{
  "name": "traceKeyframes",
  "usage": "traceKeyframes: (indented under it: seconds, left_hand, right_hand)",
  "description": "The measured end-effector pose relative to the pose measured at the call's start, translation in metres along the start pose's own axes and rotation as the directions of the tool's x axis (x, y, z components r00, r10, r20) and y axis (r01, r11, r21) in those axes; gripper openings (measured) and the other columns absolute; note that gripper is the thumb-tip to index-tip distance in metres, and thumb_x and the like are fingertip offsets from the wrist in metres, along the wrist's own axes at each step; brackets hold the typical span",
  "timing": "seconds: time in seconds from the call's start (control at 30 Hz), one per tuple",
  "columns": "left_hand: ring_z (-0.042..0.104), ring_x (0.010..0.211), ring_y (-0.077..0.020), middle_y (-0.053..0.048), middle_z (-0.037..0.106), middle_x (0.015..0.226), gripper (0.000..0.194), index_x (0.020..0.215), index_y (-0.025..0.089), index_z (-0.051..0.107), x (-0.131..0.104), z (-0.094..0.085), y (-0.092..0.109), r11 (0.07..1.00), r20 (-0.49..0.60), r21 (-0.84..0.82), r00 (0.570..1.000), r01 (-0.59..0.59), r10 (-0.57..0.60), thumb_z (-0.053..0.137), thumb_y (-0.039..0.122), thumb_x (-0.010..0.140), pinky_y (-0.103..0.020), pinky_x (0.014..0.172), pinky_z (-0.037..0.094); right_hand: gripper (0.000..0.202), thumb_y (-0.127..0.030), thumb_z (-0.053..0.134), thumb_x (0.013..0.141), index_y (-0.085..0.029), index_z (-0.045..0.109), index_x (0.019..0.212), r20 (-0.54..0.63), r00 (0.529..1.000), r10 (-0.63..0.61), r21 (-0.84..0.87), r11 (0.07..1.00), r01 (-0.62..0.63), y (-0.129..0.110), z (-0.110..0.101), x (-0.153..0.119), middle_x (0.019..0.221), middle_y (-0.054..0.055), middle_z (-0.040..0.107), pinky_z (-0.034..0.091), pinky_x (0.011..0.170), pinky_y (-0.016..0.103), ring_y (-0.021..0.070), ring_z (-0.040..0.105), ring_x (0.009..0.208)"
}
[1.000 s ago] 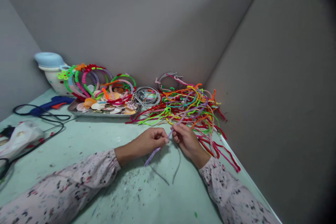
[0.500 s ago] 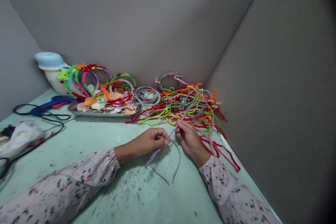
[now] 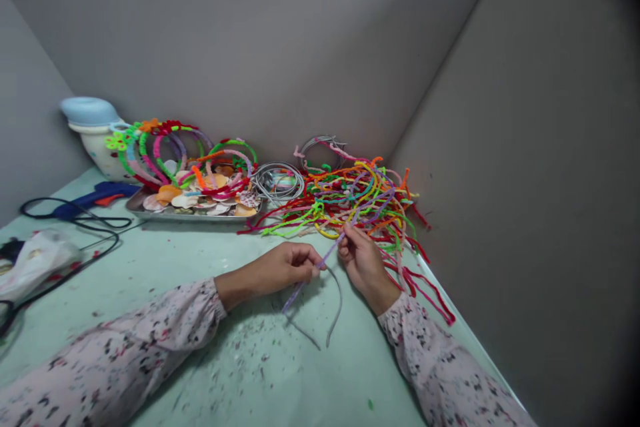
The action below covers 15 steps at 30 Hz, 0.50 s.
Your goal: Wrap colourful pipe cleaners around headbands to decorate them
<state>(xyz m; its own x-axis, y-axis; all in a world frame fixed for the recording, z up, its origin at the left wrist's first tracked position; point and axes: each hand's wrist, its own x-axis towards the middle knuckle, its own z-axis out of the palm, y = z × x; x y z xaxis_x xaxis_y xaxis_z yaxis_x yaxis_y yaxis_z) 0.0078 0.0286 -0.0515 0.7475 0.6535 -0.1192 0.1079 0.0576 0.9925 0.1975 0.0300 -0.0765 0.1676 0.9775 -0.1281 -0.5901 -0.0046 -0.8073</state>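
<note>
My left hand [image 3: 287, 265] is closed, pinching a thin grey wire headband [image 3: 339, 312] together with a purple pipe cleaner [image 3: 330, 251]. The headband's two bare ends hang down toward the table, and purple wrapping shows along its left side below my fingers. My right hand [image 3: 361, 260] is closed in a pinch on the same pipe cleaner, just up and right of my left hand. The strand runs taut between both hands, and its free end passes beyond my right fingers over a heap of coloured pipe cleaners [image 3: 345, 197].
A metal tray [image 3: 195, 217] of seashells with wrapped headbands [image 3: 165, 147] stands at the back left. Beside it lie grey wire headbands [image 3: 279, 181]. At the left are a blue glue gun [image 3: 95, 197], its black cord [image 3: 107, 250], a plastic bag [image 3: 43, 260] and a white container [image 3: 97, 147].
My right hand has shifted slightly up and away from my left hand, along with the purple strand. The view has moved a little. Both grips stay closed.
</note>
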Motion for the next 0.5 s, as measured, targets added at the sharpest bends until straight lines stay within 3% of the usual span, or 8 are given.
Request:
traceKeyframes:
  seconds: [0.17,0.33,0.5]
  left_hand:
    - [0.036,0.051,-0.0056,0.005,0.048,0.062,0.034,0.098,0.013,0.06,0.0016,-0.0051,-0.0079,0.999,0.067,-0.023,0.997,0.034,-0.033,0.069,0.033,0.072,-0.019,0.048,0.025]
    - [0.041,0.057,-0.0068,0.001,0.054,0.068,0.026,0.088,0.012,0.064,0.0016,-0.0072,-0.0078,0.999,0.072,0.031,0.997,0.024,-0.026,0.069,0.033,0.073,-0.019,0.053,0.031]
    - [0.038,0.05,-0.0057,0.003,0.051,0.062,0.027,0.09,0.013,0.062,0.0006,-0.0066,-0.0039,0.998,0.059,0.035,0.997,0.051,-0.053,0.068,0.033,0.074,-0.019,0.047,0.029]
  right_hand:
    - [0.024,-0.031,0.078,0.065,-0.016,0.06,0.071,-0.035,0.999,-0.011,0.025,1.0,0.012,-0.0015,-0.0006,0.0017,0.054,-0.006,0.054,0.036,0.038,0.009,0.0023,0.047,0.045]
    - [0.025,-0.031,0.079,0.064,-0.017,0.059,0.069,-0.045,0.998,-0.046,-0.007,0.999,0.046,-0.0023,-0.0015,0.0015,0.057,-0.006,0.054,0.035,0.037,0.008,0.0016,0.046,0.046]
    - [0.024,-0.032,0.078,0.064,-0.018,0.059,0.07,-0.055,0.998,-0.042,-0.019,0.999,0.041,-0.0026,-0.0037,0.0032,0.055,-0.007,0.053,0.036,0.036,0.012,0.0032,0.046,0.045]
